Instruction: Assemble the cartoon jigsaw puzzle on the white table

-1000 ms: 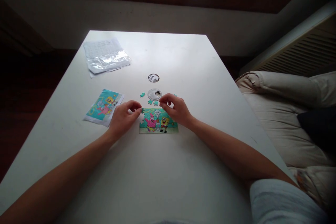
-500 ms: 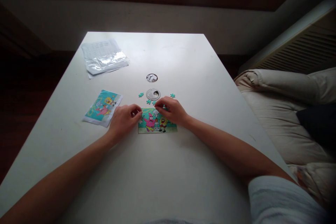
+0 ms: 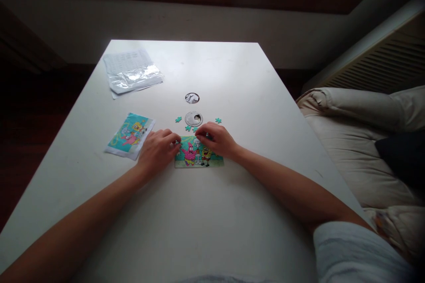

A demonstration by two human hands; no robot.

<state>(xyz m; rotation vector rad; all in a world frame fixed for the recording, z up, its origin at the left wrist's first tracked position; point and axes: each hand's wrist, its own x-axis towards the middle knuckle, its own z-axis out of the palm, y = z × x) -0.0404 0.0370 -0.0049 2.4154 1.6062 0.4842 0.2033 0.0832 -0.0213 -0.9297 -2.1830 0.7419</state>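
A small jigsaw puzzle [image 3: 198, 159] with cartoon figures on a teal ground lies flat on the white table. At its upper left edge rests my left hand [image 3: 160, 148], fingers bent, thumb and fingertips against the puzzle's side. Over the upper right part reaches my right hand [image 3: 217, 139], thumb and index fingertip pinched together at the top edge. Whatever is in that pinch is too small to make out, and the hand hides the upper right corner. Several loose teal pieces lie beyond the puzzle, among them a left one [image 3: 178, 119] and a right one [image 3: 218, 120].
Left of my left hand is a printed picture sheet [image 3: 128, 135] with the same figures. Two round metal-rimmed fittings, a near one [image 3: 190, 119] and a far one [image 3: 192, 98], sit in the table [image 3: 232, 79]. Papers in a plastic sleeve [image 3: 133, 73] lie far left.
My left hand has shifted slightly up, its fingers now stretched a little further over the puzzle's left edge. My right hand has stayed almost still.
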